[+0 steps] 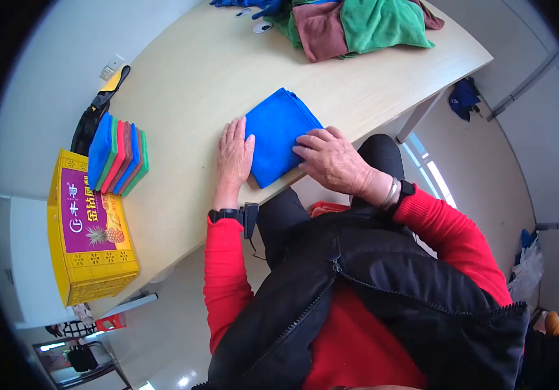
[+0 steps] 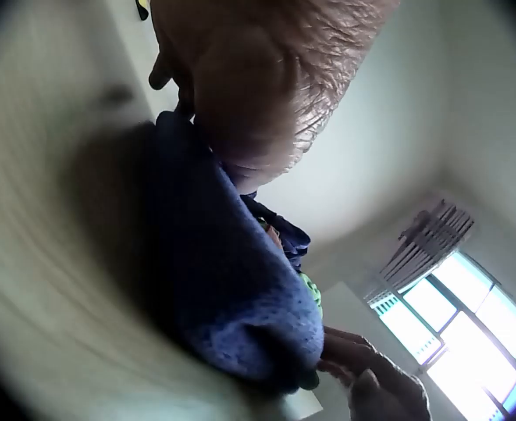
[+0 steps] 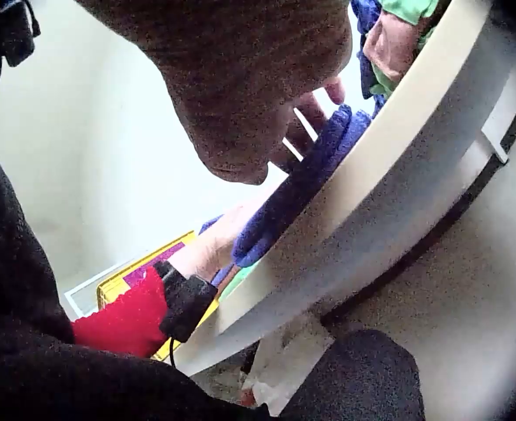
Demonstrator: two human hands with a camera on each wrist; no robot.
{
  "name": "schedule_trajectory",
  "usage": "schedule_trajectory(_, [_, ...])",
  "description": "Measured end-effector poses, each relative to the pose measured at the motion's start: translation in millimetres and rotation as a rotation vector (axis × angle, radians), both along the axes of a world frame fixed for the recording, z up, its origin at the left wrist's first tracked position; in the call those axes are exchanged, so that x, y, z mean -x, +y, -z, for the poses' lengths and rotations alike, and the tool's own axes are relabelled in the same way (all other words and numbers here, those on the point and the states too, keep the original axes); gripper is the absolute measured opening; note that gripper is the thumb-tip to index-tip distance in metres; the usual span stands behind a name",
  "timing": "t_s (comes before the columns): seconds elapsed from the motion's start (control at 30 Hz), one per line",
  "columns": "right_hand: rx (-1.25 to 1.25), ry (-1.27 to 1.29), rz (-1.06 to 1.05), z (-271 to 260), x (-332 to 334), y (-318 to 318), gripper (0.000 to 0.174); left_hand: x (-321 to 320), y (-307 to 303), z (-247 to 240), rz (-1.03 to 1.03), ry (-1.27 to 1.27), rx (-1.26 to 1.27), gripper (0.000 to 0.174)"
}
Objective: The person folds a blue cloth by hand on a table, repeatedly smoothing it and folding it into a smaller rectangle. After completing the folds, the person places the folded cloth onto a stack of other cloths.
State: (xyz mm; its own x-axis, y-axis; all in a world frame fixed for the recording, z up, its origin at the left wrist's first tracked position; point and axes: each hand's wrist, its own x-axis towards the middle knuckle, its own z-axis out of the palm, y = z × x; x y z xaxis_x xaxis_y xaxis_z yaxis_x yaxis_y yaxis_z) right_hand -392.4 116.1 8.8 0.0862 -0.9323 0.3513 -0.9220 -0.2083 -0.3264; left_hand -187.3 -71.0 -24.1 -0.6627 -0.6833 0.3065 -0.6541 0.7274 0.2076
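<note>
A blue cloth (image 1: pixel 274 133), folded into a thick square, lies on the table near its front edge. Along its left side rests my left hand (image 1: pixel 234 155), fingers extended and thumb over the cloth's edge. My right hand (image 1: pixel 335 160) touches the right side with fingertips on top of the cloth. In the right wrist view the fingers (image 3: pixel 303 132) of that hand reach spread and fairly straight onto the blue cloth (image 3: pixel 297 189). Seen low from the left wrist, the blue cloth (image 2: pixel 231 272) shows a rounded fold, with the left palm (image 2: pixel 266 96) beside it.
At the left, a stack of folded coloured cloths (image 1: pixel 118 156) stands by a yellow box (image 1: pixel 97 260) with a pineapple picture. A black strap (image 1: pixel 88 123) lies behind it. Loose green and brown cloths (image 1: pixel 364 29) are heaped at the far side. The table's edge (image 1: pixel 416 104) curves close to my right hand.
</note>
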Motion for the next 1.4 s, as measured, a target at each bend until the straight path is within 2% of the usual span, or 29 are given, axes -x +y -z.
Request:
schedule_trajectory(0.07, [-0.062,-0.03,-0.07,-1.3,4.5,-1.0,0.043,-2.8,-7.7,4.3,0.053,0.038,-0.037,0.053])
schedule_trajectory(0.17, [0.069,0.168,-0.081,9.7,23.4,-21.4,0.042,-12.6,18.1,-5.2,-0.054,-0.01,-0.02,0.05])
schedule_trajectory(0.33, [0.15,0.179,-0.166,20.7,52.7,-79.4,0.036,-18.4,89.4,-30.2,-0.276,-0.158,0.067,0.046])
schedule_trajectory(0.43, [-0.283,-0.03,-0.257,-4.0,57.7,-115.5,0.039,-15.9,125.3,-42.5,-0.321,-0.278,-0.029,0.043])
schedule_trajectory(0.47, [-0.283,-0.031,-0.262,-8.9,50.8,-118.9,0.039,-16.8,124.4,-45.2,-0.326,-0.28,-0.029,0.043])
schedule_trajectory(0.57, [-0.101,0.191,0.011,-16.3,17.8,-111.7,0.046,-18.3,117.4,-47.7,-0.31,-0.183,0.065,0.041])
schedule_trajectory(0.6, [-0.104,0.19,0.007,-11.9,5.7,-105.8,0.046,-13.9,108.1,-45.7,-0.313,-0.184,0.06,0.041])
schedule_trajectory(0.67, [-0.037,0.132,0.037,7.6,-21.7,-90.7,0.051,1.9,77.5,-35.4,-0.092,0.059,0.128,0.05])
schedule_trajectory(0.83, [0.073,0.06,0.122,33.5,-21.2,-88.0,0.061,35.0,31.7,5.5,0.028,0.094,0.012,0.058])
schedule_trajectory(0.97, [0.046,0.034,0.174,38.8,-16.6,-88.6,0.066,30.0,23.0,15.9,0.011,0.069,-0.056,0.062])
schedule_trajectory(1.1, [0.022,-0.087,0.22,40.0,-12.8,-91.8,0.067,27.3,19.0,10.3,-0.152,0.05,-0.064,0.062])
schedule_trajectory(1.17, [0.007,-0.041,0.231,37.7,-15.3,-92.2,0.069,28.1,28.1,2.8,-0.183,-0.066,-0.056,0.064])
schedule_trajectory(1.27, [-0.028,0.085,0.185,25.6,-14.9,-97.0,0.065,30.3,31.0,-8.2,-0.274,-0.076,0.083,0.062])
schedule_trajectory(1.33, [0.035,0.24,0.154,22.8,-14.2,-99.2,0.061,34.1,31.9,-14.5,-0.128,-0.015,0.137,0.063])
schedule_trajectory(1.4, [0.025,0.21,0.112,33.5,-12.4,-100.0,0.06,42.3,29.9,-6.7,-0.12,-0.001,0.069,0.063])
